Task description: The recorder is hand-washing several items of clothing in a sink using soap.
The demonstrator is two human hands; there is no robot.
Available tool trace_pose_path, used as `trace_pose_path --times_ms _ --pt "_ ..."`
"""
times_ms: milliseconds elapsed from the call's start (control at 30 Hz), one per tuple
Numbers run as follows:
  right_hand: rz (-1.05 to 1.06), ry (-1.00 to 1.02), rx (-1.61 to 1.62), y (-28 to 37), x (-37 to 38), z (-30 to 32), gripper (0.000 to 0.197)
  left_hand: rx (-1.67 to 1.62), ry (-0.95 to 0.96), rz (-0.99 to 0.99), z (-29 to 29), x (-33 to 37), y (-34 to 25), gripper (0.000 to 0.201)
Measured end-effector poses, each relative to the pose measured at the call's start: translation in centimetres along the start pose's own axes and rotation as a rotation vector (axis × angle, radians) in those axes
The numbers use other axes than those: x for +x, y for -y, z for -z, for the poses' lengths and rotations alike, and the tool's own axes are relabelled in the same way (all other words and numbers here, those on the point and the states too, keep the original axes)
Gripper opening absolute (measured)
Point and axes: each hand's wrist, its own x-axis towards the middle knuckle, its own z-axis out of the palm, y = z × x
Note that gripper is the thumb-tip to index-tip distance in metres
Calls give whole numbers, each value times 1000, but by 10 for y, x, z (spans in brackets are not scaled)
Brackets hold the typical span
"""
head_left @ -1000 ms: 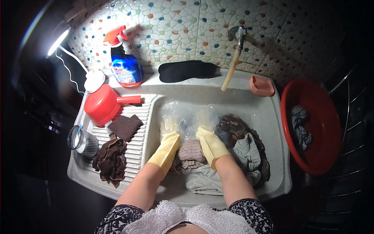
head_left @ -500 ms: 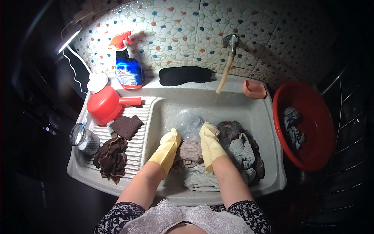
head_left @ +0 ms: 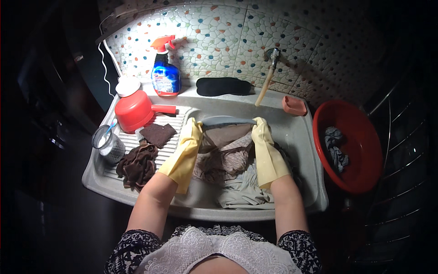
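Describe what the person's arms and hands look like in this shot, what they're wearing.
Both hands wear yellow rubber gloves, the left hand and the right hand, each with a long, loose cuff reaching partway up the forearm. Above the cuffs the forearms are bare. Short dark sleeves with a small white pattern cover the upper arms.

Both hands wear yellow rubber gloves, the left glove and right glove smooth and faintly shiny with wet. Between them a brownish cloth looks soft, limp and matt. The sink is pale grey, dull and slightly speckled, with a ribbed washboard moulded into it. The red scoop and red basin are glossy plastic. The spray bottle is shiny plastic too. The wall is glazed pebble-pattern tile
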Motion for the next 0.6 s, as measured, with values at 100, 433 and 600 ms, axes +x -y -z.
trace_pose_path --times_ms 100,433,600 --pt "23 118 -2 20 20 24 23 -100 -186 -160 6 17 3 23" --pt "-509 982 1053 142 -57 90 91 -554 341 534 92 -66 -103 24" --pt "444 826 -254 97 -89 10 57 -276 478 35 104 -98 -129 24"
